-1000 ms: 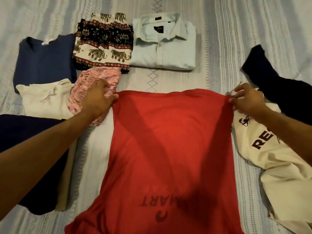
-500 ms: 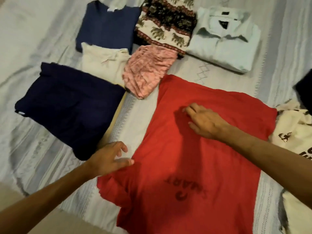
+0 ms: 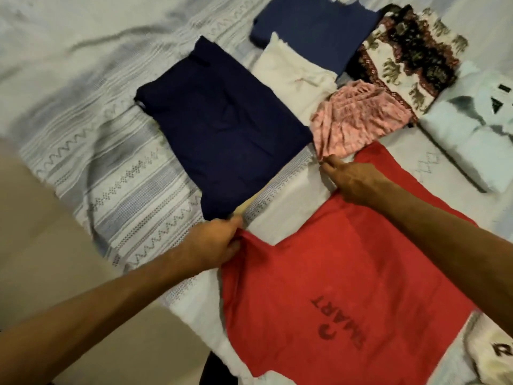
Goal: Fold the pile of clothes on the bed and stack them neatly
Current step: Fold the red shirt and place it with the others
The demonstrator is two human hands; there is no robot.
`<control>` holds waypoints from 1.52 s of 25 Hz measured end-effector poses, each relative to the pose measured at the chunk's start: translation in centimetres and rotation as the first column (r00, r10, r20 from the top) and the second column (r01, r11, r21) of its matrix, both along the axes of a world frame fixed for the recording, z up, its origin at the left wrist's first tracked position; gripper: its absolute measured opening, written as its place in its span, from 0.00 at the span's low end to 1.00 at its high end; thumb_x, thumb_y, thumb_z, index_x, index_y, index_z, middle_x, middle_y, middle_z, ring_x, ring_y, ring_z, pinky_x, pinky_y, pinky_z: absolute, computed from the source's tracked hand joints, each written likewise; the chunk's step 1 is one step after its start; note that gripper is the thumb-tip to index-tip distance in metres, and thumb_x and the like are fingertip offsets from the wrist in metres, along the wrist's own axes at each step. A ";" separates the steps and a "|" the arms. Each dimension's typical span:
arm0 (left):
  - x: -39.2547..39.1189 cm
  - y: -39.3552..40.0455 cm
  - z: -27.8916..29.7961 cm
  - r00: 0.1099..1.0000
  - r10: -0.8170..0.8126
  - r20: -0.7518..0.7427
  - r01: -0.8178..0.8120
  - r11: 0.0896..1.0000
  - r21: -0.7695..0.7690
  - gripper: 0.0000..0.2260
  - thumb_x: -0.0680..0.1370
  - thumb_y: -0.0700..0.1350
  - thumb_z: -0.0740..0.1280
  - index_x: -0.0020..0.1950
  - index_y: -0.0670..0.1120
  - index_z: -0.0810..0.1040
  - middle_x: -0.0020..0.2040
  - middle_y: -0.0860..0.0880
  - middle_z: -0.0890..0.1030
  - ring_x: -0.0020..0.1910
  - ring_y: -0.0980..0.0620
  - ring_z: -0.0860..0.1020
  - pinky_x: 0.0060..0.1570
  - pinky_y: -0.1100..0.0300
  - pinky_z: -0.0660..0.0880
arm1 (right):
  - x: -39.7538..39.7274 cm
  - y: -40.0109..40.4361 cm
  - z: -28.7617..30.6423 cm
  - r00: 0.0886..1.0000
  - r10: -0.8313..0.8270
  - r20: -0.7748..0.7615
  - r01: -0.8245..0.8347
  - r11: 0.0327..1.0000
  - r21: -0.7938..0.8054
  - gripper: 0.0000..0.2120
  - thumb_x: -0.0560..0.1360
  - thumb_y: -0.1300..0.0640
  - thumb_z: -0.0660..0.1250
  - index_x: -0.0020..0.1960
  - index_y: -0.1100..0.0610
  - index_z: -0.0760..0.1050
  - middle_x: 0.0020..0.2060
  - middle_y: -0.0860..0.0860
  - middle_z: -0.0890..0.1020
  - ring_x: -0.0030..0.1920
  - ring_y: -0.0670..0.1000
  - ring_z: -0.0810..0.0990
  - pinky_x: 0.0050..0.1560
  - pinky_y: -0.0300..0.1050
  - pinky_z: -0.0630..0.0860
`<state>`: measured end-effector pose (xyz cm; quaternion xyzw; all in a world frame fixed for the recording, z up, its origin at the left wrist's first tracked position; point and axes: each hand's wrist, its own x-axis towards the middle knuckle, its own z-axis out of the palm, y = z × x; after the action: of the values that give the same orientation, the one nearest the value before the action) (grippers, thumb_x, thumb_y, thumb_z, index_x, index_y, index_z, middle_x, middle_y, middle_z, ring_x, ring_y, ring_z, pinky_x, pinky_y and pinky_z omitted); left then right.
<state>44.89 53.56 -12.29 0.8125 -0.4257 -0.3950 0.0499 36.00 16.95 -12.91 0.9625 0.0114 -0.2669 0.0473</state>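
- Red tee [image 3: 347, 259] lies flat on bed [image 3: 111, 176], soft knit, roughly square; dark print reads mirrored, showing through the fabric; lower edge cut off by frame.
- Left hand [image 3: 213, 243] pinches the tee's left edge, fabric bunched at the fingers.
- Right hand [image 3: 352, 182] at the tee's upper-left edge, fingers curled on the cloth; grip looks like a pinch, fingertips partly hidden.
- Bedcover pale, woven stripes and zigzag bands, wrinkled at upper left.
- Folded navy piece [image 3: 222, 129], smooth rectangle, a tan layer peeking out under its lower edge.
- White piece [image 3: 294, 76], folded, partly under the navy one.
- Blue piece [image 3: 313, 26], folded, top cut off.
- Pink piece [image 3: 361, 120], crinkled, ribbed texture, touching the tee's top corner.
- Elephant print [image 3: 408, 56], folded, patterned bands.
- Pale shirt [image 3: 472, 134], collared, blurred, right side cut off.
- Cream tee [image 3: 497, 359] at bottom right, mostly out of frame, dark lettering unreadable.
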 end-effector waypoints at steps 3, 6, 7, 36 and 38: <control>2.3 0.9 0.5 1.000 0.015 0.012 -0.013 0.993 -0.115 0.14 0.81 0.56 0.68 0.64 0.56 0.72 0.47 0.56 0.79 0.48 0.52 0.80 0.44 0.55 0.76 | 0.3 -0.3 0.1 0.998 0.039 -0.040 -0.041 0.998 -0.038 0.32 0.71 0.61 0.73 0.73 0.55 0.68 0.71 0.53 0.71 0.46 0.64 0.84 0.31 0.49 0.66; 1.7 3.4 0.5 0.949 0.198 -0.247 -0.285 0.874 -0.394 0.12 0.79 0.51 0.73 0.61 0.54 0.76 0.48 0.59 0.81 0.47 0.58 0.80 0.45 0.61 0.76 | 0.0 -0.7 0.0 0.998 -0.002 -0.060 -0.004 0.996 -0.093 0.23 0.76 0.57 0.69 0.71 0.53 0.71 0.66 0.54 0.77 0.50 0.63 0.84 0.35 0.50 0.68; 1.0 4.4 0.3 0.884 0.301 -0.357 -0.444 0.781 -0.440 0.12 0.79 0.45 0.74 0.61 0.52 0.77 0.49 0.57 0.82 0.48 0.57 0.81 0.46 0.63 0.77 | 0.0 -0.7 0.2 0.998 -0.019 -0.061 0.013 0.995 -0.098 0.19 0.77 0.56 0.67 0.68 0.52 0.74 0.63 0.55 0.78 0.52 0.63 0.83 0.37 0.50 0.69; -20.0 10.1 -2.0 0.340 0.940 -0.040 -0.940 0.338 -0.036 0.20 0.73 0.71 0.68 0.50 0.58 0.69 0.40 0.59 0.80 0.39 0.60 0.80 0.38 0.57 0.77 | -2.5 31.8 1.1 0.524 -0.332 -0.785 0.780 -0.184 0.598 0.20 0.78 0.63 0.67 0.69 0.52 0.75 0.56 0.46 0.85 0.58 0.49 0.84 0.60 0.50 0.81; -19.9 10.6 -2.5 0.348 0.937 -0.025 -0.937 0.347 -0.037 0.17 0.76 0.69 0.65 0.51 0.56 0.74 0.40 0.57 0.82 0.39 0.56 0.82 0.41 0.54 0.80 | -2.1 34.4 2.4 0.598 0.015 -0.802 0.771 -0.287 0.569 0.19 0.81 0.67 0.61 0.70 0.57 0.75 0.58 0.52 0.85 0.58 0.55 0.84 0.57 0.47 0.79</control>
<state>25.01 64.19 -14.80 0.9089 0.1058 -0.2858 0.2847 33.93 51.37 -10.51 0.4761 -0.1315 -0.4133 -0.7650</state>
